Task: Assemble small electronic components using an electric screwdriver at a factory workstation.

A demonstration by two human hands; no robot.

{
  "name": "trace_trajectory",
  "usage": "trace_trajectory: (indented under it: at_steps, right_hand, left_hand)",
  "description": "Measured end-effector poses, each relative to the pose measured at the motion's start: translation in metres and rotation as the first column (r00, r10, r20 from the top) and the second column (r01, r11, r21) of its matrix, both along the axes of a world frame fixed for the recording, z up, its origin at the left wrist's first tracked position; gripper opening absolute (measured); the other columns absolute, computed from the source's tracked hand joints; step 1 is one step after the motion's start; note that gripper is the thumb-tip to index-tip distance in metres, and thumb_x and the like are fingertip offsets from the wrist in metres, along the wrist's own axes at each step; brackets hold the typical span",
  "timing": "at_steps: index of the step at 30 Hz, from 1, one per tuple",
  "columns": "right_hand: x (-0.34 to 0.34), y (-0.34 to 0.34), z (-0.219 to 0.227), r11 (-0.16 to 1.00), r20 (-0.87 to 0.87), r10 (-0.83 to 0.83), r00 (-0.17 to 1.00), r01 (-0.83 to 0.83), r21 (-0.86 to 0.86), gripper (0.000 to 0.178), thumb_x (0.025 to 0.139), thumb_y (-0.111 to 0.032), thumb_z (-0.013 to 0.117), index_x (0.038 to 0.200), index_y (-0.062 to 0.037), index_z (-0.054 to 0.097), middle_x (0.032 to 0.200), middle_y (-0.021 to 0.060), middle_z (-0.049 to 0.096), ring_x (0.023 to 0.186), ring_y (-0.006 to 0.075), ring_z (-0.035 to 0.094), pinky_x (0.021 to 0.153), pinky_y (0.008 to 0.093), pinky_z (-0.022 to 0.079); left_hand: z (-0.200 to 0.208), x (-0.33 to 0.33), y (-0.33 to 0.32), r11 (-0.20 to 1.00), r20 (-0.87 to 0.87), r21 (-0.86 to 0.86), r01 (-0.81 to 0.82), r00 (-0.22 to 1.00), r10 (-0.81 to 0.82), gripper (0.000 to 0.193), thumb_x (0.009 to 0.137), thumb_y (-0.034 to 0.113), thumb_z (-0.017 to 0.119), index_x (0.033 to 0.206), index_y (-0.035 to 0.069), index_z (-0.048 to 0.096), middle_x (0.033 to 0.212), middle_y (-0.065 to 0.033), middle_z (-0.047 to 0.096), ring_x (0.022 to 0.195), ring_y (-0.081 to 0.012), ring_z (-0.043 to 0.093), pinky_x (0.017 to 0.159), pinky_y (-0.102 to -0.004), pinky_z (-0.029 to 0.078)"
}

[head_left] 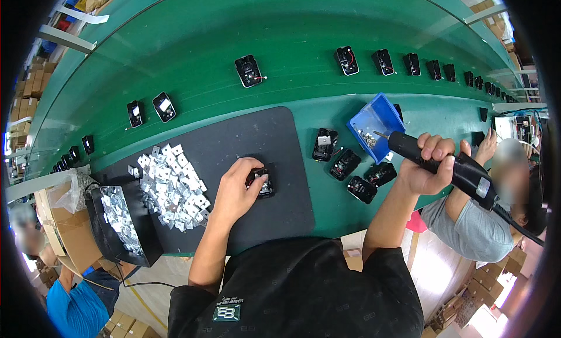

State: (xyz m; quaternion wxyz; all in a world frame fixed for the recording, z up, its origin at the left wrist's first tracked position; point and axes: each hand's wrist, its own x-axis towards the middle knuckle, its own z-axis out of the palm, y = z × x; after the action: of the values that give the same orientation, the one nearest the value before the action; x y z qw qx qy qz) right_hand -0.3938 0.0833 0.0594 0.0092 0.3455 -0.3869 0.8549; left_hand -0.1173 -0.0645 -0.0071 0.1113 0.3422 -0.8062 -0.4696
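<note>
**Black housing (pixel 267 190) and corded screwdriver (pixel 403 145), one per hand**

Left hand (pixel 236 188): fingers and thumb curled around the black housing, on the dark mat (pixel 280 139); exact contact partly hidden. Right hand (pixel 431 167): fingers wrapped round the corded screwdriver, bit toward the blue bin (pixel 384 111). Metal plates (pixel 172 186): heaped, left of the housing.

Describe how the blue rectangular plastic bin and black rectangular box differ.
Contents: the blue rectangular plastic bin holds tiny metal pieces; the black rectangular box holds larger silvery plates.
Fill: the bin shows bare floor; the box's plates nearly cover its opening.
Place: the bin sits right of the flat black mat, the box at its left end.
Both hold loose parts.
</note>
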Motion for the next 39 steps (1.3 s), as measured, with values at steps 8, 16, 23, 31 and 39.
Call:
trace_trajectory:
  at_steps: [8,16,23,31,39]
  right_hand:
    - [0.025,0.011,0.016,0.991,0.012,0.121,0.993,-0.120,-0.056,0.044,0.086,-0.021,0.055,0.125,-0.0086,0.039,0.073,0.0004,0.048,0.057,0.0103,0.044,0.059,0.0296,0.039]
    - [0.088,-0.005,0.038,0.872,0.112,0.465,0.878,-0.433,-0.228,0.040,0.081,-0.016,0.062,0.115,-0.0068,0.043,0.068,-0.0013,0.049,0.054,0.0089,0.048,0.053,0.0233,0.042]
    - [0.098,-0.012,0.038,0.830,0.103,0.544,0.833,-0.516,-0.211,0.041,0.082,-0.017,0.063,0.115,-0.0089,0.040,0.068,-0.0014,0.050,0.055,0.0090,0.049,0.053,0.0235,0.044]
    - [0.099,-0.013,0.041,0.824,0.100,0.553,0.827,-0.526,-0.211,0.040,0.082,-0.017,0.063,0.114,-0.0090,0.041,0.067,-0.0014,0.050,0.053,0.0087,0.048,0.052,0.0229,0.044]
    - [0.099,-0.011,0.042,0.812,0.126,0.573,0.810,-0.541,-0.221,0.037,0.084,-0.020,0.066,0.110,-0.0149,0.039,0.065,-0.0017,0.052,0.051,0.0099,0.051,0.049,0.0250,0.045]
  left_hand:
    - [0.017,0.005,0.006,0.963,-0.160,-0.219,-0.154,0.980,0.120,0.035,0.064,0.002,0.063,0.099,-0.002,0.059,0.102,-0.0181,0.056,0.091,-0.0304,0.057,0.080,-0.0361,0.047]
    - [0.045,-0.003,0.046,0.995,-0.378,0.081,0.064,0.925,-0.029,0.033,0.069,0.010,0.075,0.098,0.001,0.062,0.087,-0.0066,0.065,0.054,-0.0108,0.048,0.050,-0.0240,0.043]
    - [0.049,-0.020,0.045,0.996,-0.447,-0.010,0.089,0.891,-0.084,0.036,0.071,0.009,0.074,0.104,0.000,0.062,0.090,-0.0073,0.068,0.050,-0.0114,0.048,0.048,-0.0235,0.043]
    - [0.040,-0.024,0.047,0.996,-0.535,-0.038,0.078,0.841,-0.086,0.010,0.076,0.001,0.068,0.085,-0.002,0.067,0.079,-0.0102,0.069,0.059,-0.0149,0.063,0.053,-0.0232,0.049]
    - [0.042,-0.022,0.051,0.994,-0.592,0.092,0.058,0.806,0.008,0.009,0.081,0.002,0.063,0.088,-0.003,0.067,0.081,-0.0121,0.070,0.056,-0.0129,0.062,0.051,-0.0229,0.050]
